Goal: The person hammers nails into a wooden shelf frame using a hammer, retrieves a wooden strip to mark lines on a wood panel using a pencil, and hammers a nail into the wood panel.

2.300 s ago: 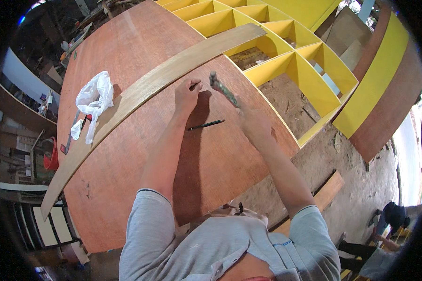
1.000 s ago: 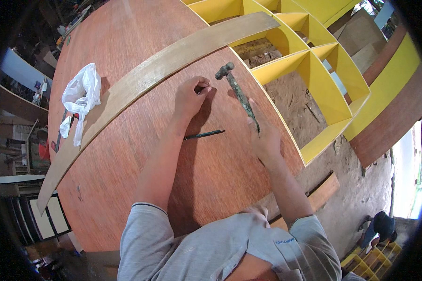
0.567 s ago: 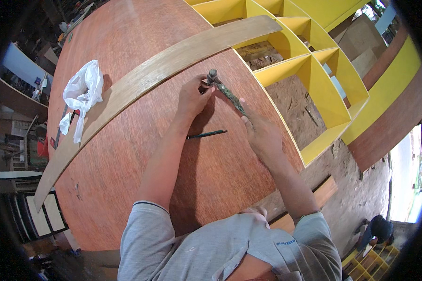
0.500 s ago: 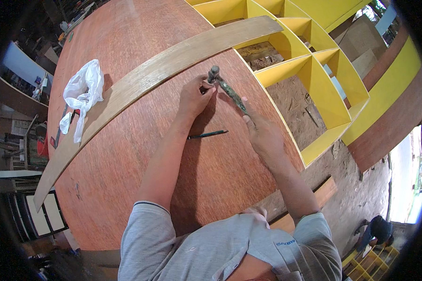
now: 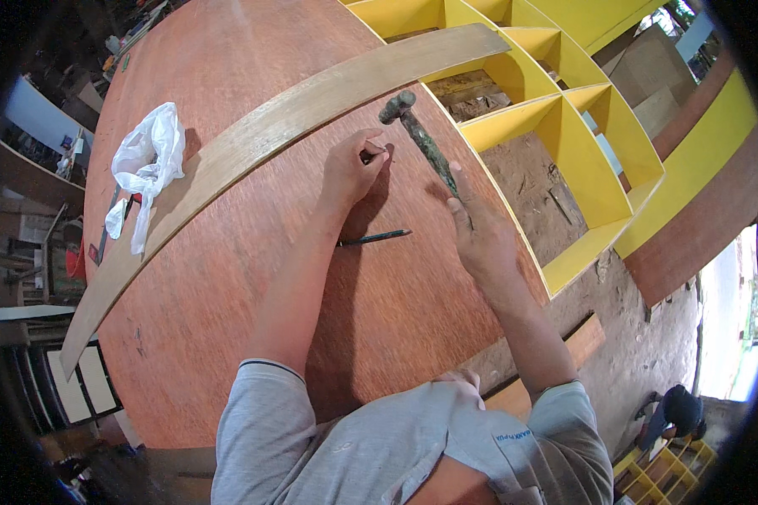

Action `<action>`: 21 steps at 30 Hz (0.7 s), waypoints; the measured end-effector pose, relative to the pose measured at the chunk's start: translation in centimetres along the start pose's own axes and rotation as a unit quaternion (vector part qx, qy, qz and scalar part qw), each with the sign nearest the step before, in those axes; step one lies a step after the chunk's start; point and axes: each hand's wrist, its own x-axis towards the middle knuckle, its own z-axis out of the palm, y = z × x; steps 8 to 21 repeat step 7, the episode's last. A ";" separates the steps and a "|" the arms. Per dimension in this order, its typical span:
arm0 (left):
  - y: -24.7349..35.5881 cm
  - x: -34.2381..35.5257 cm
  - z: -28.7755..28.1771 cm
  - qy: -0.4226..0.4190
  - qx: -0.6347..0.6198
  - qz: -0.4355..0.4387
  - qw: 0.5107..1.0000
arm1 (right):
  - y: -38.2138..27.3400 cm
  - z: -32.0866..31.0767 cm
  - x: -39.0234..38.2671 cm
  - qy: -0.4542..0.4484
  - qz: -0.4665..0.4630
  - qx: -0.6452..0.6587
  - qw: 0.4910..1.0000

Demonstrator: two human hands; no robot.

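Note:
A worn hammer point(image 5: 428, 150) is gripped by its handle in my right hand point(image 5: 485, 240). Its metal head is raised, just right of and beyond my left hand point(image 5: 354, 168). The fingers of that left hand are pinched together on the reddish-brown plywood sheet point(image 5: 253, 328); whatever is between them is too small to make out. Below my left hand, partly behind the forearm, lies a dark pencil point(image 5: 376, 238). The plywood rests over a yellow framework point(image 5: 556, 181) with open compartments, which shows along its right side.
A long, thin wooden strip point(image 5: 286, 126) lies across the sheet beyond my hands. At left sits a white plastic bag point(image 5: 150, 151). A few small nails point(image 5: 140, 343) lie near the sheet's left side. Another person point(image 5: 680, 412) bends over yellow frames at the lower right.
The hammer has swung up and to the right, its head lifting away from my left hand's fingers. My left hand stays in nearly the same spot, still pinched.

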 end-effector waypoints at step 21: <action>-0.5 -0.1 0.2 0.015 0.001 -0.022 1.000 | -0.3 -0.9 0.5 -0.117 0.088 -0.066 0.987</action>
